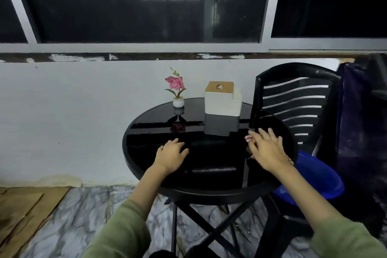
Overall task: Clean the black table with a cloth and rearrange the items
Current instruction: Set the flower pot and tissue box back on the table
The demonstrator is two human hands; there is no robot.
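Observation:
A round black glossy table [146, 132] stands before me. My left hand [170, 154] rests flat on its near left part, fingers loosely curled, holding nothing. My right hand [267, 150] lies spread on the right part, pressing down a pink-and-white patterned cloth [248, 138] that peeks out at the fingertips and by the wrist. At the far edge a small white pot with a pink flower [178, 92] stands left of a white tissue box with a wooden lid [222, 98].
A black slatted plastic chair [297, 98] stands against the table's right side. A blue basin [316, 180] sits low beyond the table's right rim. A white wall and dark windows lie behind. Dark fabric [364, 121] hangs at far right.

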